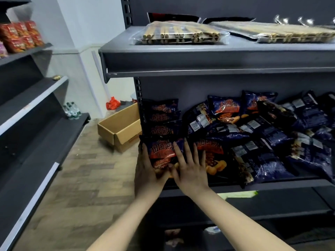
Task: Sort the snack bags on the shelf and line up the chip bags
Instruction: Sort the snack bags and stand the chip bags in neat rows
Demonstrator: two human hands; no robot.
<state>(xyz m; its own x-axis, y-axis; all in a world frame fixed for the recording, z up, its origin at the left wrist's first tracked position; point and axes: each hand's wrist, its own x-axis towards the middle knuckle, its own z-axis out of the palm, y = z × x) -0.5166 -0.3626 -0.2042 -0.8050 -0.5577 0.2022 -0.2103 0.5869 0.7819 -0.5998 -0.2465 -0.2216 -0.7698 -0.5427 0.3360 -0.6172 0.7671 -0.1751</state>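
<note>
Head view showed left hand (pixel 146 169) and right hand (pixel 190 167), fingers spread straight, pressing the near dark-blue-and-orange foil chip bag (pixel 161 153); even pressure would square it.

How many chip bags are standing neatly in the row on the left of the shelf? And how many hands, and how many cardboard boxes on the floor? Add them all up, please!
Chip bags lined up in the left row: 4
Hands: 2 (left hand, right hand)
Cardboard box: 1
Total: 7
</note>
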